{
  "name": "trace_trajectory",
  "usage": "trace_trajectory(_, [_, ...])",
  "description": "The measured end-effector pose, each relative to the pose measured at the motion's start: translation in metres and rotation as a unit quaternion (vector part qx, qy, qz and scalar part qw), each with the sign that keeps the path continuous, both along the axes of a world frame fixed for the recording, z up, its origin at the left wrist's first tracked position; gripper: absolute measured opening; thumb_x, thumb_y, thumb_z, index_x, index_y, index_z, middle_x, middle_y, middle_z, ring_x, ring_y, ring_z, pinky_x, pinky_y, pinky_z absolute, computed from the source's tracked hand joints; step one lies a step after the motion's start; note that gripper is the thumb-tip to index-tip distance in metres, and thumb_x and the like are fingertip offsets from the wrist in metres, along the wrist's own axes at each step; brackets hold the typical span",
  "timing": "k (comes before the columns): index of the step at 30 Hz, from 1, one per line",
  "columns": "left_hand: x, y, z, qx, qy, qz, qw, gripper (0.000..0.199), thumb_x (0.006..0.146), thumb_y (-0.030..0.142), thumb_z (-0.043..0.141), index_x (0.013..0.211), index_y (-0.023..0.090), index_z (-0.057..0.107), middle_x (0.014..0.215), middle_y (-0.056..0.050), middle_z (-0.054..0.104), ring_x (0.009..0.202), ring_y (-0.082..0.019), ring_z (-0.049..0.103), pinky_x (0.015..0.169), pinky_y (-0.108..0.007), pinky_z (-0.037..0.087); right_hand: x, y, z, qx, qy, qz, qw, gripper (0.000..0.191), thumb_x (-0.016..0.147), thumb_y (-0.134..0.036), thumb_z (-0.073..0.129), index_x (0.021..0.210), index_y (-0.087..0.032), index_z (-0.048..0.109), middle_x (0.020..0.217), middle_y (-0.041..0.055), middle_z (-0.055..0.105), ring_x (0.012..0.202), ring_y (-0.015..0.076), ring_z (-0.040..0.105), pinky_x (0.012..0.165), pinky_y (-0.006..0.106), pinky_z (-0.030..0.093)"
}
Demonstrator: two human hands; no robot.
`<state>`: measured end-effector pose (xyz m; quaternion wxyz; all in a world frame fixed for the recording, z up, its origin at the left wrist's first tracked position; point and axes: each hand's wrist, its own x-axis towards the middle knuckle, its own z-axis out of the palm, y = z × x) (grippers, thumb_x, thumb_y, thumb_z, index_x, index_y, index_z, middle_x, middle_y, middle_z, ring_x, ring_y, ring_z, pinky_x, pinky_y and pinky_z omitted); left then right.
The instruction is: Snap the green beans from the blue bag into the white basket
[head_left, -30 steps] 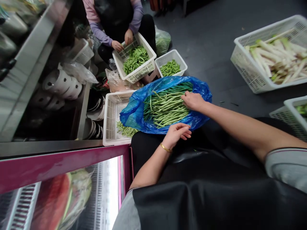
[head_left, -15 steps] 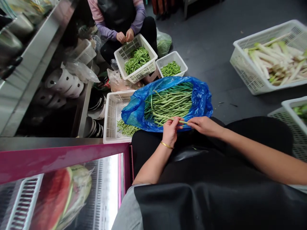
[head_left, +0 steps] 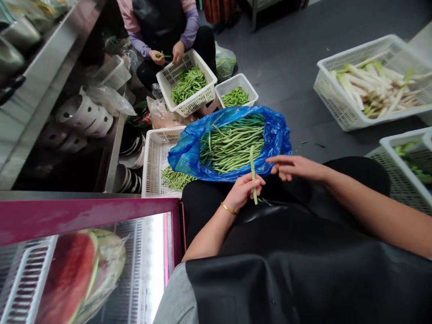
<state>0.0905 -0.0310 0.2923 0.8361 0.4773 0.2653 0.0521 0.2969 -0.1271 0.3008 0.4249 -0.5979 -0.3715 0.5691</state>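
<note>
Left fingers (head_left: 259,182) pinching green bean (head_left: 252,163), long axis pointing toward bag (head_left: 277,137), right fingers (head_left: 278,159) loose

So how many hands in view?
4: left hand holding a bean, right hand by the blue bag, co-worker's right hand and co-worker's left hand at their basket.

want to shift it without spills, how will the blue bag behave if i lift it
The bag will likely sag and crumple, as its plastic looks thin and wrinkled. The beans could slide out if it tips, since they lie loose and its mouth gapes wide.
</note>
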Motion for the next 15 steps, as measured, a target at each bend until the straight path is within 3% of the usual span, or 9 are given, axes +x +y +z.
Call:
trace_trajectory(2, [-0.001, -0.005, 0.002, 0.02, -0.013, -0.046, 0.999, 0.044, 0.074, 0.054, 0.065, 0.088, 0.013, 0.062, 0.05, 0.004, 0.048, 0.041, -0.005, 0.035, 0.042, -0.021, 0.022, -0.003, 0.014, 0.012, 0.033, 0.043, -0.067, 0.996, 0.048, 0.072, -0.049, 0.071, 0.108, -0.017, 0.064, 0.073, 0.0012, 0.063, 0.052, 0.0087, 0.051, 0.046, 0.022, 0.04])
trace_trajectory(5, [-0.001, -0.012, 0.007, 0.027, -0.039, -0.046, 0.998, 0.046, 0.078, 0.059, 0.058, 0.085, 0.014, 0.06, 0.045, 0.005, 0.04, 0.04, -0.006, 0.031, 0.043, -0.022, 0.02, -0.018, 0.03, 0.022, 0.072, 0.078, -0.139, 0.985, 0.037, 0.067, -0.046, 0.077, 0.084, -0.015, 0.064, 0.057, -0.0023, 0.056, 0.046, 0.0068, 0.046, 0.043, 0.021, 0.037])
trace_trajectory(7, [-0.001, -0.011, 0.012, 0.015, -0.048, 0.01, 0.999, 0.048, 0.077, 0.063, 0.057, 0.077, 0.016, 0.056, 0.041, 0.006, 0.035, 0.037, -0.006, 0.026, 0.042, -0.023, 0.02, -0.034, 0.029, 0.021, 0.072, 0.107, -0.185, 0.974, 0.038, 0.064, -0.047, 0.079, 0.076, -0.016, 0.061, 0.054, -0.0029, 0.054, 0.043, 0.0072, 0.046, 0.042, 0.021, 0.039])
trace_trajectory(10, [0.0, 0.003, 0.02, 0.013, -0.063, 0.181, 0.981, 0.046, 0.078, 0.066, 0.054, 0.074, 0.02, 0.048, 0.042, 0.008, 0.029, 0.038, -0.007, 0.026, 0.041, -0.023, 0.024, -0.059, 0.015, 0.014, 0.079, 0.115, -0.252, 0.957, 0.039, 0.067, -0.052, 0.075, 0.077, -0.018, 0.059, 0.055, -0.0035, 0.054, 0.042, 0.0088, 0.047, 0.042, 0.024, 0.041])
trace_trajectory(12, [0.002, 0.015, 0.025, 0.041, -0.069, 0.294, 0.952, 0.044, 0.081, 0.063, 0.053, 0.075, 0.021, 0.046, 0.049, 0.006, 0.037, 0.043, -0.007, 0.036, 0.045, -0.021, 0.031, -0.069, 0.007, 0.012, 0.101, 0.031, -0.226, 0.968, 0.033, 0.074, -0.051, 0.069, 0.079, -0.02, 0.06, 0.059, -0.002, 0.058, 0.046, 0.0105, 0.052, 0.047, 0.025, 0.044])
trace_trajectory(13, [0.002, 0.019, 0.027, 0.061, -0.064, 0.317, 0.944, 0.042, 0.081, 0.062, 0.054, 0.077, 0.021, 0.047, 0.056, 0.005, 0.044, 0.049, -0.008, 0.043, 0.049, -0.021, 0.036, -0.072, 0.004, 0.012, 0.114, -0.033, -0.184, 0.976, 0.029, 0.077, -0.049, 0.066, 0.081, -0.02, 0.062, 0.062, -0.0008, 0.06, 0.048, 0.0114, 0.054, 0.05, 0.026, 0.045])
trace_trajectory(15, [0.004, 0.02, 0.028, 0.105, -0.041, 0.274, 0.955, 0.04, 0.081, 0.058, 0.058, 0.078, 0.02, 0.051, 0.071, 0.001, 0.056, 0.062, -0.009, 0.053, 0.056, -0.022, 0.042, -0.074, 0.005, 0.017, 0.144, -0.154, -0.085, 0.974, 0.022, 0.081, -0.043, 0.063, 0.084, -0.021, 0.063, 0.068, 0.0012, 0.065, 0.055, 0.0133, 0.058, 0.055, 0.027, 0.047])
